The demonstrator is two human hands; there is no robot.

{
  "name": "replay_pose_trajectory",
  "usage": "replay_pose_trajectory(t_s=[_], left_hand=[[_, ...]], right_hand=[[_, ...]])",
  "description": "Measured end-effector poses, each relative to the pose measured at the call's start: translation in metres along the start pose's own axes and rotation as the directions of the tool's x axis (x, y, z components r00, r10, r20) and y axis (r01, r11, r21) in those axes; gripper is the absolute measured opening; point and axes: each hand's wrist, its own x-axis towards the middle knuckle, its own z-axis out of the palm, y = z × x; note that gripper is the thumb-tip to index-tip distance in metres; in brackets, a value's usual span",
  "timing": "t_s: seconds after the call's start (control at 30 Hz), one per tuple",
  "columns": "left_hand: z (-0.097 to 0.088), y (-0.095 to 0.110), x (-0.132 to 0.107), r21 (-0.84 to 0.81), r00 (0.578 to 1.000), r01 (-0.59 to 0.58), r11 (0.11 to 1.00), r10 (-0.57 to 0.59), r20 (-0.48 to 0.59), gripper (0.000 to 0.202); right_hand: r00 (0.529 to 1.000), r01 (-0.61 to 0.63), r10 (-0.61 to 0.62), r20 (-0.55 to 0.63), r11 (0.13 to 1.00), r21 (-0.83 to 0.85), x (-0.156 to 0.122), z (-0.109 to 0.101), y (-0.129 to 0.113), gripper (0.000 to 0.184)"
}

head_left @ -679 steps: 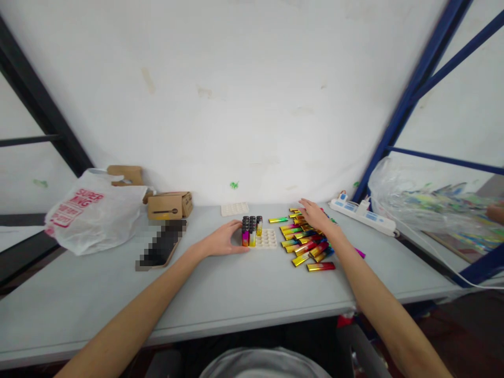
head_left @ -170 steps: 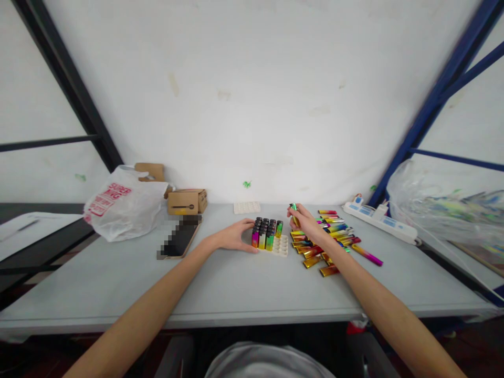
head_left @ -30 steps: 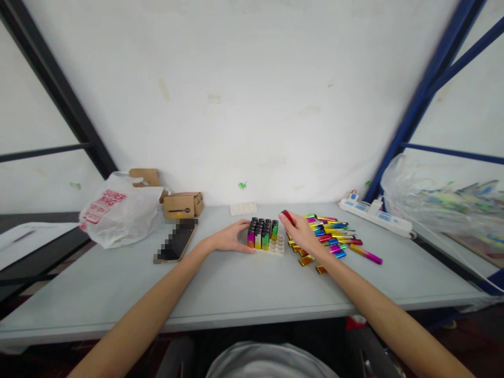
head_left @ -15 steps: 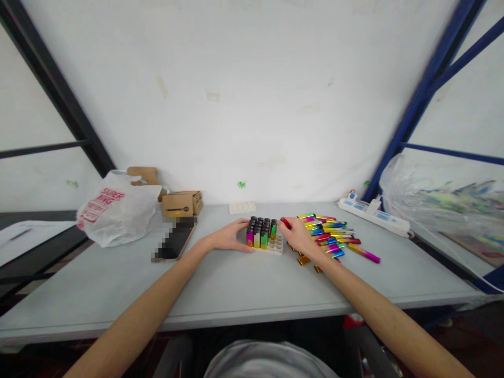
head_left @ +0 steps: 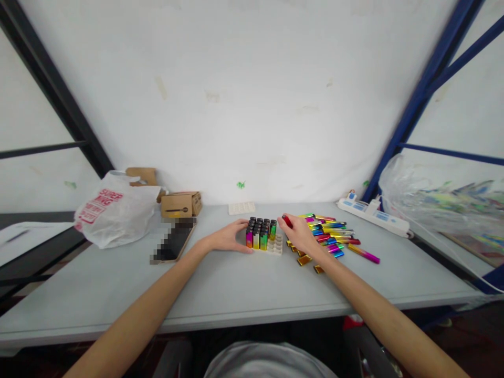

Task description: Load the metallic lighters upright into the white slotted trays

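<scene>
A white tray with round holes (head_left: pixel 276 248) stands on the table, holding rows of upright cigarette lighters (head_left: pixel 256 235) with black tops and shiny coloured bodies. Around the tray's left side curves my left hand (head_left: pixel 230 237), thumb at the front corner and fingers farther back, steadying it. My right hand (head_left: pixel 301 232) is closed on a red lighter (head_left: pixel 288 221), just right of the tray's back right part; its fingers partly hide the lighter. Beside and beneath that wrist lies a loose pile of metallic lighters (head_left: pixel 326 231) in many colours.
A second white tray (head_left: pixel 241 208) lies by the wall. On the left are a phone (head_left: pixel 177 241), a cardboard box (head_left: pixel 181 204) and a white plastic bag (head_left: pixel 118 210). At the back right lies a power strip (head_left: pixel 374 216), near a clear plastic bag (head_left: pixel 441 199).
My right hand, with the red lighter, has shifted slightly up and right, a little away from the lighters in the tray. My left hand stays at the tray.
</scene>
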Motion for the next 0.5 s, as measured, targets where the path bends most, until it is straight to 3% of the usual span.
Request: replay_pose_trajectory(t_s=[0.13,0.3,0.4,0.5], left_hand=[[-0.001,0.002,0.0,-0.001,1.0,-0.019,1.0,0.019,0.001,0.086],[0.0,0.001,0.001,0.023,0.999,-0.031,0.999,0.032,-0.011,0.085],[0.001,0.0,0.001,0.023,0.999,-0.038,0.999,0.038,-0.014,0.086],[0.001,0.0,0.0,0.027,1.0,-0.025,0.999,0.026,-0.016,0.087]], right_hand=[[0.996,0.068,-0.068,0.054,0.998,0.006,-0.001,-0.006,-0.001,0.037],[0.96,0.275,-0.268,0.085,0.958,-0.082,0.0,-0.019,0.001,0.037],[0.96,0.262,-0.246,0.13,0.958,-0.118,0.0,-0.026,0.001,0.042],[0.954,0.211,-0.194,0.228,0.976,-0.052,-0.002,-0.028,0.002,0.047]])
